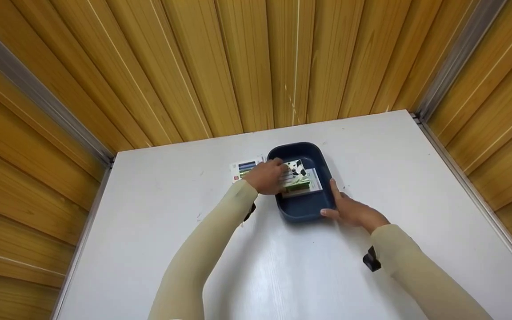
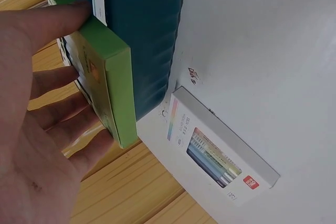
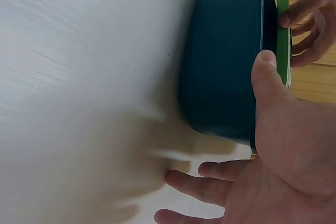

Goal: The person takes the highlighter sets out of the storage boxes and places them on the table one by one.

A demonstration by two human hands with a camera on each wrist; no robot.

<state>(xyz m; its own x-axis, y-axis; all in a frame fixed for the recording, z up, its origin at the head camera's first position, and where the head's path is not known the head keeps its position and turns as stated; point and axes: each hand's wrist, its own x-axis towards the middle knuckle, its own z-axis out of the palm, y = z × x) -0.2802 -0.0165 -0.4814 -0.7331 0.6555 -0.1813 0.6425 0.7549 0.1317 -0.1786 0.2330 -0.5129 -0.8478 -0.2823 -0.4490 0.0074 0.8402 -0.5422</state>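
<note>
My left hand (image 1: 266,178) grips a flat green box with a panda picture (image 1: 298,174), thumb on one edge and fingers behind it in the left wrist view. That box is held over the mouth of a dark blue rectangular bin (image 1: 302,214). Beneath it, a white-edged flat item (image 1: 315,179) is partly visible in the bin. My right hand (image 1: 351,210) is at the bin's near right corner. Its thumb rests on the rim, while the other fingers extend, spread, along the outside in the right wrist view.
A white pack of pens with a clear window (image 2: 214,156) lies on the table left of the bin, partly behind my left hand in the head view. The white tabletop (image 1: 162,213) meets wood-patterned walls (image 1: 238,66) at its back and sides.
</note>
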